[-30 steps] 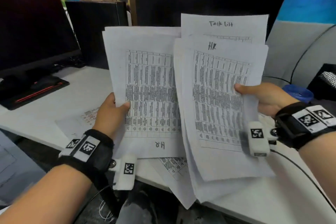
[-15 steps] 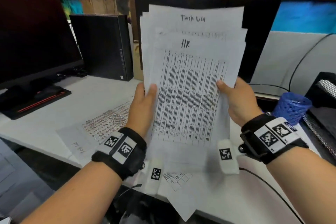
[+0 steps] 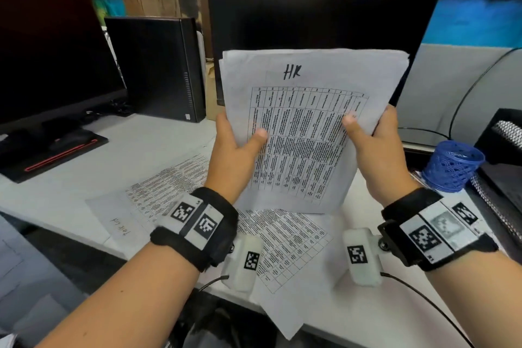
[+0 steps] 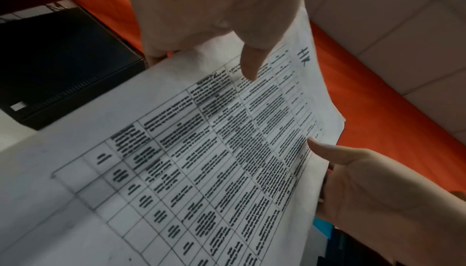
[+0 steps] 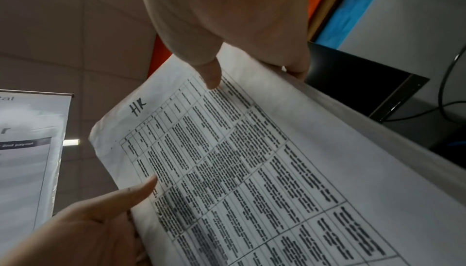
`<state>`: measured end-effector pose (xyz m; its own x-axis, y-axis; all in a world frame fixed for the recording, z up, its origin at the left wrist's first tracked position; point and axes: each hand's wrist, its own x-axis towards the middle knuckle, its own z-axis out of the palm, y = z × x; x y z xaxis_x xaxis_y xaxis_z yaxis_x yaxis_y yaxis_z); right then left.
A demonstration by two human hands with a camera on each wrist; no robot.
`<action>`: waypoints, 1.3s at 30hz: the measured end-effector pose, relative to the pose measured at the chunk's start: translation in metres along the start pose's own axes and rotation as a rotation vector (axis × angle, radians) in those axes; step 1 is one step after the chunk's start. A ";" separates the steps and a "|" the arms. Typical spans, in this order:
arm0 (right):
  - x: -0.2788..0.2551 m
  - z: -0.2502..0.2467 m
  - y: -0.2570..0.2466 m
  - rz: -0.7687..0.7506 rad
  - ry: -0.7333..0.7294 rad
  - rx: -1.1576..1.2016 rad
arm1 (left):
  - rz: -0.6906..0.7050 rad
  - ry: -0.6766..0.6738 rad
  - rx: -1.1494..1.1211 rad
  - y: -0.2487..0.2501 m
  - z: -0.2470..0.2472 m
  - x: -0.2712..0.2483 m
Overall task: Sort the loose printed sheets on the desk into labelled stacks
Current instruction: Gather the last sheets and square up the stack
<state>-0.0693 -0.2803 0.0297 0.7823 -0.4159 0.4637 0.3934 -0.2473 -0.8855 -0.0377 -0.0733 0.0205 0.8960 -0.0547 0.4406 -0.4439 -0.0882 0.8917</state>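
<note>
Two hands hold one squared-up bundle of sheets (image 3: pixel 308 110) upright at the centre of the head view, its lower edge down on the worktop (image 3: pixel 135 144); a second ago the same papers were split into two fanned halves, one per hand, and half a second ago they were merged but ragged, with a sheet headed "Task list" sticking up behind. Now only the front page with "HR" handwritten over its printed table shows, the edges nearly flush and the bundle lower in the frame. The left hand (image 3: pixel 234 155) grips the left edge, thumb laid across the front of the table and fingers behind; the right hand (image 3: pixel 375 150) does the same on the right edge, so each grip is closed on the bundle. Loose printed sheets (image 3: pixel 285 237) lie flat on the worktop below the bundle, one (image 3: pixel 158 192) at lower left bearing a handwritten label. A blue mesh cup (image 3: pixel 452 167) stands at the right, a dark monitor (image 3: pixel 48 59) at upper left
</note>
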 end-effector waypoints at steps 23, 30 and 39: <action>0.018 0.028 0.050 0.512 -0.698 -0.818 | -0.490 0.163 0.240 -0.032 -0.109 0.031; -0.007 0.040 0.079 0.526 -0.951 -1.219 | -0.818 -0.108 0.718 -0.085 -0.158 0.040; 0.002 0.041 0.094 0.651 -0.884 -1.154 | -0.849 -0.233 0.825 -0.092 -0.152 0.035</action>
<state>-0.0106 -0.2687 -0.0537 0.8466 -0.1957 -0.4950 -0.3446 -0.9103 -0.2295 0.0363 0.0840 -0.0306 0.9199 0.1581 -0.3588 0.3369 -0.7871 0.5168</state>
